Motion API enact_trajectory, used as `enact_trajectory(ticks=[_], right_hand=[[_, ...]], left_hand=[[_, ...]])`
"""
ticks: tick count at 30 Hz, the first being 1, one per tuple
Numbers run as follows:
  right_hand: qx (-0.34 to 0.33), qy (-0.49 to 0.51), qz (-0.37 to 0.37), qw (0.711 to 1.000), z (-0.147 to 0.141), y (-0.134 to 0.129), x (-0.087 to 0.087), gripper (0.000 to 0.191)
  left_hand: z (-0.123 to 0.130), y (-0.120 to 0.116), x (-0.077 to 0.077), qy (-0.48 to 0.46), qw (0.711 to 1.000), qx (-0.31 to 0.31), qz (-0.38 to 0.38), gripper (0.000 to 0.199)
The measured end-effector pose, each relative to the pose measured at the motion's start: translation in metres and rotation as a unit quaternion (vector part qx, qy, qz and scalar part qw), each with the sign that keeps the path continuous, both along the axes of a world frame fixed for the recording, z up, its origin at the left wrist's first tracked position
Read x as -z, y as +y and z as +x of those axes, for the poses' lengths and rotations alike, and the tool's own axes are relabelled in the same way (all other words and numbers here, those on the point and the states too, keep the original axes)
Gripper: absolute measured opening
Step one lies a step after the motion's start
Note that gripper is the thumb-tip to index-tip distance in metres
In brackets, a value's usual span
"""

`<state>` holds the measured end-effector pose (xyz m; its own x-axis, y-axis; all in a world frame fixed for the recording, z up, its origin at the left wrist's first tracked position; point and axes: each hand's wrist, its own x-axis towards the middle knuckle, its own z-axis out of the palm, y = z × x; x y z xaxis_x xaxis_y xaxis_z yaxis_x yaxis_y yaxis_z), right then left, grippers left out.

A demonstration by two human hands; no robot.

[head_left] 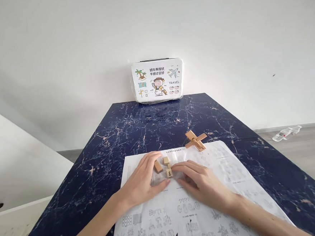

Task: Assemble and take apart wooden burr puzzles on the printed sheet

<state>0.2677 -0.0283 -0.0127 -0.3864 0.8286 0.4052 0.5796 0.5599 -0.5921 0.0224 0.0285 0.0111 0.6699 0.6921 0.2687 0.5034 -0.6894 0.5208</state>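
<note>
A notched wooden puzzle piece (169,172), marked with a "3", lies on a printed paper sheet (188,193) between my hands. My left hand (142,180) rests on the sheet with fingers curved and thumb apart; a plain wooden piece (158,167) lies beside its fingers. Its thumb tip comes close to the "3" piece. My right hand (199,179) has its fingertips against the right side of the notched piece, thumb held apart below. Past the right hand, a cross-shaped assembly of wooden pieces (196,141) sits at the sheet's far edge.
The dark blue marble-patterned table (158,128) reaches back to a white wall. A white case with cartoon prints (159,81) leans upright at its far end. Clear plastic bottles (286,133) lie on the floor to the right. A white perforated surface (11,232) is at lower left.
</note>
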Motion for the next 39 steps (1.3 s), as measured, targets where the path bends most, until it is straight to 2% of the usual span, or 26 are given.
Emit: enact_trajectory(ticks=[4,11,13,16,21,25,27,30,33,35,37,39], right_hand=[[-0.057,-0.02,0.023,0.998,0.0,0.0,0.001,0.039],[-0.053,-0.023,0.015,0.998,0.0,-0.002,0.001,0.037],[-0.053,-0.023,0.012,0.998,0.0,-0.002,0.0,0.035],[-0.052,-0.022,0.011,0.998,0.0,-0.002,0.0,0.034],[-0.052,-0.021,0.005,0.998,0.001,-0.002,0.002,0.032],[-0.053,-0.022,0.011,0.998,0.002,-0.001,0.004,0.031],[-0.054,-0.023,0.014,0.998,0.002,-0.001,0.005,0.03],[-0.055,-0.022,0.013,0.998,0.002,-0.001,0.005,0.03],[-0.057,-0.017,0.006,0.998,0.001,-0.001,0.003,0.029],[-0.055,-0.012,-0.008,0.998,0.0,-0.001,0.002,0.026],[-0.053,-0.001,-0.025,0.998,-0.001,-0.001,0.001,0.024],[-0.052,0.014,-0.037,0.998,-0.001,-0.001,0.0,0.026]], left_hand=[[0.003,-0.005,-0.002,0.008,1.0,0.022,-0.008,0.07],[0.007,-0.008,-0.002,0.036,0.999,0.014,-0.004,0.043],[0.007,-0.006,0.002,0.042,0.999,-0.016,0.015,0.036],[0.004,0.0,0.011,0.05,0.992,-0.095,0.072,0.024],[-0.008,0.017,0.019,0.111,0.951,-0.231,0.172,0.013],[-0.016,0.024,0.019,0.135,0.927,-0.27,0.222,0.017],[-0.016,0.022,0.016,0.116,0.93,-0.25,0.241,0.023],[-0.007,0.009,0.008,0.073,0.962,-0.144,0.219,0.03],[0.007,-0.01,-0.001,0.045,0.991,0.0,0.124,0.037],[0.015,-0.021,-0.004,0.04,0.995,0.072,0.052,0.05],[0.019,-0.028,-0.005,0.039,0.994,0.104,0.002,0.065],[0.02,-0.03,-0.004,0.036,0.993,0.105,-0.028,0.071]])
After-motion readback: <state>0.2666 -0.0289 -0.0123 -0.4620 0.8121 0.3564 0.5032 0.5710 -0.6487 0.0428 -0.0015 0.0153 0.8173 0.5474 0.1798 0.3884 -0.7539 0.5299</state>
